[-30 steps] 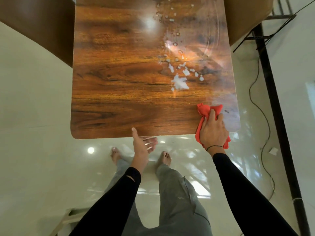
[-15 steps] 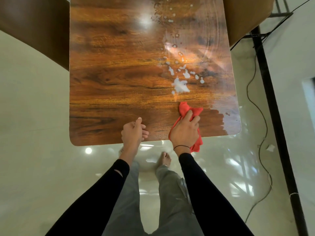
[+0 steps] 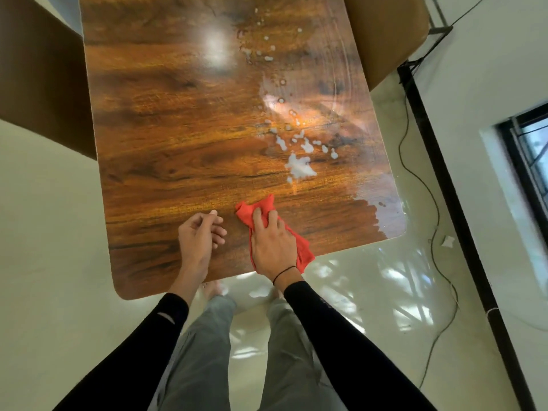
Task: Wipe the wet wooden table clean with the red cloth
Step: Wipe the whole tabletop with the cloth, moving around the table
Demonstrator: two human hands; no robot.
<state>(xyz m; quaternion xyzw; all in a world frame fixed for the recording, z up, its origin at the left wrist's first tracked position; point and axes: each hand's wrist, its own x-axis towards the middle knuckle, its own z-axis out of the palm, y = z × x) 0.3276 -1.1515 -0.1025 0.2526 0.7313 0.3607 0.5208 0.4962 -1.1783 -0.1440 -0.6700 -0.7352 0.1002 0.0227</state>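
The wooden table (image 3: pixel 166 149) fills the upper middle of the head view. A red cloth (image 3: pixel 302 250) lies near its front edge, and my right hand (image 3: pixel 272 241) presses flat on it with fingers spread. Beside it on the left, my left hand (image 3: pixel 198 235) rests on the tabletop with loosely curled fingers, holding nothing. White water puddles (image 3: pixel 299 167) and droplets sit just beyond the cloth and trail toward the far right. A wet film (image 3: pixel 382 200) covers the front right corner.
Brown chairs (image 3: pixel 385 34) stand at the far right and far left (image 3: pixel 38 72) of the table. A black cable (image 3: pixel 427 185) snakes over the glossy floor on the right, beside a black frame (image 3: pixel 444 179) and a window. My legs stand at the table's front edge.
My right hand has slid the cloth leftward along the front edge, from the right corner to the middle. My left hand came up from below the edge onto the tabletop.
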